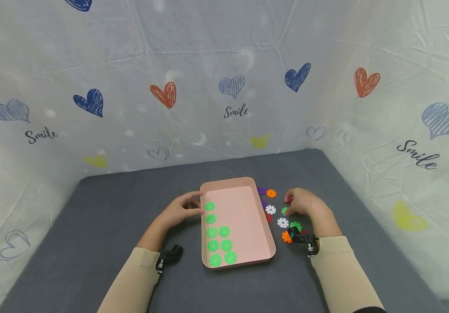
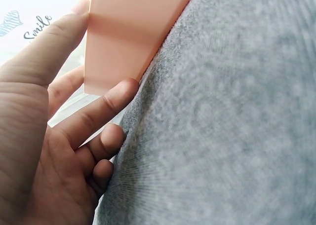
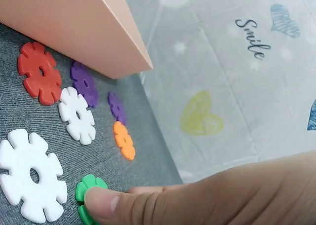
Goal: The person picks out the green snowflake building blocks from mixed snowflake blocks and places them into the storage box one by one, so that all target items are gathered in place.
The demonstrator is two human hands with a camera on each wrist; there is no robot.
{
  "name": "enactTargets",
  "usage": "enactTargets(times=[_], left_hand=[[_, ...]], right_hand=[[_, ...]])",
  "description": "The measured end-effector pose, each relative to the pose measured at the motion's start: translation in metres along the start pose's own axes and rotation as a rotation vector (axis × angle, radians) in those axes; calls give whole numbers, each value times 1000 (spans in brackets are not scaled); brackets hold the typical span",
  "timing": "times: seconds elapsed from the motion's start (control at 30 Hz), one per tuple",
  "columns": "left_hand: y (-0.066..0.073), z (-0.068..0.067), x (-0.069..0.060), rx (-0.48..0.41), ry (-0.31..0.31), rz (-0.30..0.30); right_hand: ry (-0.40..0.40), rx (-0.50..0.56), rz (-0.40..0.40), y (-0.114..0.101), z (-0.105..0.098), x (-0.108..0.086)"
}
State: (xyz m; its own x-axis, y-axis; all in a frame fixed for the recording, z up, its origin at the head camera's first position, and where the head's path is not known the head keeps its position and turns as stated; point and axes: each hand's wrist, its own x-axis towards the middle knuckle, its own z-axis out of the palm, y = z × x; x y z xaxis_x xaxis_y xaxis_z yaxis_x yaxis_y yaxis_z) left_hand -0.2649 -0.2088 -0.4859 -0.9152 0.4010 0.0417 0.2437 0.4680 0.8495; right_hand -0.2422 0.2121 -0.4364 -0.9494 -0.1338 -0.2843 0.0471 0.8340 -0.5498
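Note:
A shallow pink tray lies on the grey table. Several green notched plastic discs sit in rows along its left and lower part. My left hand rests against the tray's left rim with fairly straight fingers; in the left wrist view one fingertip touches the outer wall. Right of the tray, my right hand pinches a green disc at the tabletop. The thumb lies on its face; the other fingers are mostly hidden. A bit of red shows beneath those fingers in the head view.
Beside the tray's right side lie two white discs, orange discs, purple discs, a red disc and another green disc. A heart-printed curtain hangs behind the table.

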Motion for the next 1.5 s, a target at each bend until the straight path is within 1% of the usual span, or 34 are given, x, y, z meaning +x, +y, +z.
enactTargets(times=[0.1,0.27,0.4,0.5,0.63,0.73,0.93,1.03,1.1,1.23,1.3,1.43,1.5], left_hand=[[-1,0,0,-3,-1,-4],[0,-2,-1,-19,-3,-1],[1,-2,-2,-27,-7,-3],[0,-1,-3,-25,-5,-1],[-2,-1,-4,-31,0,-2],[-2,-1,-5,-33,0,-8],[-2,-1,-4,-7,2,-12],[-1,-2,-2,-2,2,-9],[0,-3,-2,-4,0,-7],[3,-4,-4,-10,-1,-3],[4,-4,-4,-11,-5,-2],[3,-2,-1,-13,-15,4],[2,-1,0,-10,-14,4]], right_hand=[[-4,-11,14,-1,1,0],[-26,-24,18,-4,1,-1],[-59,-22,15,-5,2,0],[-90,15,-15,-6,3,1],[-108,113,-73,-9,-1,0],[-72,171,-117,-13,-7,-2],[84,230,-210,-31,-20,-12],[114,279,-265,-44,-21,-17],[107,324,-311,-54,-19,-18],[53,394,-379,-77,-8,-16],[24,390,-393,-89,-2,-14],[-62,368,-408,-110,11,-10],[-99,310,-437,-119,19,-6]])
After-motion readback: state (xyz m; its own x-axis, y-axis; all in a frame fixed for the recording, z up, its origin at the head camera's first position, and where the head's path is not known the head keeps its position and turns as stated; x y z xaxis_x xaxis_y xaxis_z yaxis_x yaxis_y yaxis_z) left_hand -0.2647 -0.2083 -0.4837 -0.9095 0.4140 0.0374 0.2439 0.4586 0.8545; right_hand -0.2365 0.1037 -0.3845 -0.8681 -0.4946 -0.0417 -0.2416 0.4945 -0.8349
